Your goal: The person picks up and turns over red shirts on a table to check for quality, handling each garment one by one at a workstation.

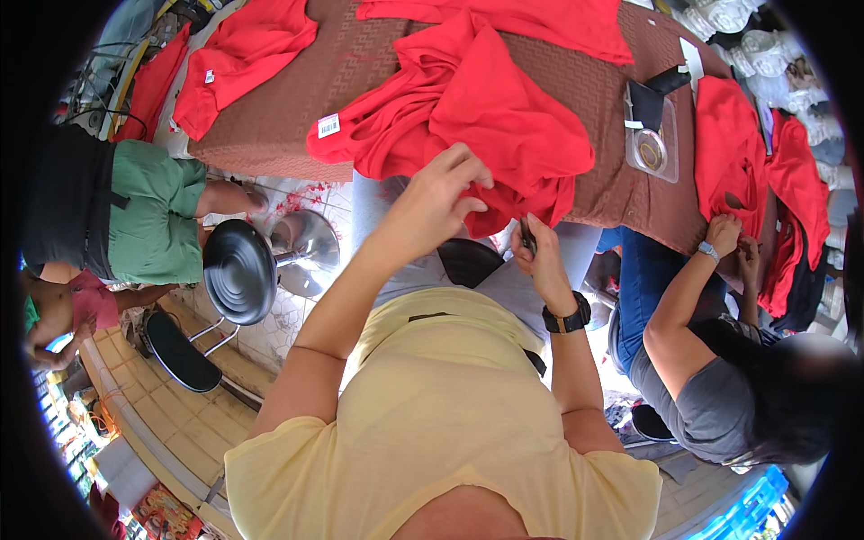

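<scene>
A bunched red garment (504,108) with a white tag (328,125) is heaped at the near edge of the table and hangs down over my lap. My left hand (441,198) is at its near side, fingers bent, with a gap between thumb and forefinger; I see no cloth pinched there. Just below the hanging cloth, my right hand (540,258) is closed around a small dark tool (528,236) whose tip points up toward the garment. Its exact kind is too small to make out. A dark watch is on my right wrist.
More red garments lie across the brown-covered table (261,126). A clear plastic container (652,148) stands right of my heap. At right, a seated co-worker (720,378) handles a red garment (731,148). Another person in green shorts (157,211) stands left, beside a black stool (238,270).
</scene>
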Demonstrator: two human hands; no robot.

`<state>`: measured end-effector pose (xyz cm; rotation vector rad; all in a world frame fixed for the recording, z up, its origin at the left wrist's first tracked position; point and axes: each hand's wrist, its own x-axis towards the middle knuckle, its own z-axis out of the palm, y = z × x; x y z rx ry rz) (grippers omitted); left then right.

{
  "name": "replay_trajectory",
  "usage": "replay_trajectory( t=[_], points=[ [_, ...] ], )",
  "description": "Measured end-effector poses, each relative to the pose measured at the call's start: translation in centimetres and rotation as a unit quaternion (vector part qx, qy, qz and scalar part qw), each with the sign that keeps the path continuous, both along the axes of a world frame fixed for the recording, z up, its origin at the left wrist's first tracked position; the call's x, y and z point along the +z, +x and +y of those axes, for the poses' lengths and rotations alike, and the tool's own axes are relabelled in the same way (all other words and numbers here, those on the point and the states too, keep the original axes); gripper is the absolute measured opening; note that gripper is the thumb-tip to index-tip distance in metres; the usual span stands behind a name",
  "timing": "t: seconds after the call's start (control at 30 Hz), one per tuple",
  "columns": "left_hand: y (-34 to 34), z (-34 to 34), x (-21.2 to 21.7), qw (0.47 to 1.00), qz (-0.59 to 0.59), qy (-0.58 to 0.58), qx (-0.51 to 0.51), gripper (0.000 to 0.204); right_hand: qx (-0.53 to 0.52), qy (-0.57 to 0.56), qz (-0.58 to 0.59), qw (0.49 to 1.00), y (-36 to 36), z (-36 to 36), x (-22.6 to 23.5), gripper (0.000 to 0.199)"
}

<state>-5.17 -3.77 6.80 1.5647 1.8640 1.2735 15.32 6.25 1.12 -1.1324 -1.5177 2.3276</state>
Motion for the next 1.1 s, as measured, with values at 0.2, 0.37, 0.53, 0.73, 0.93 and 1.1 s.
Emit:
replay_trajectory(
  t=[0.2,0.37,0.53,0.73,0.93,1.1],
  points=[
    [3.1,3.8,-5.2,0.966,0.199,0.167,0.009,0.028,-0.063,0.021,-0.005,0.998,0.9,0.5,-0.7,0.053],
    [3.0,4.8,-6.3,0.966,0.157,0.204,0.002,0.021,-0.061,0.018,0.013,0.998,0.9,0.6,-0.9,0.052],
    [3.3,4.5,-7.3,0.975,-0.03,0.219,0.029,0.009,-0.051,0.004,0.057,0.997,-0.1,0.2,-0.2,0.049],
    [3.7,4.4,-7.6,0.971,-0.113,0.203,0.056,0.006,-0.028,0.077,0.086,0.993,-2.3,-0.5,0.4,0.045],
    [4.4,3.8,-7.7,0.963,-0.223,0.149,0.04,0.005,-0.081,0.015,0.113,0.99,-3.7,-0.2,0.1,0.044],
    [4.4,4.0,-7.9,0.963,-0.209,0.167,0.041,0.006,-0.084,0.0,0.123,0.989,-4.1,0.3,-0.1,0.044]
  ],
)
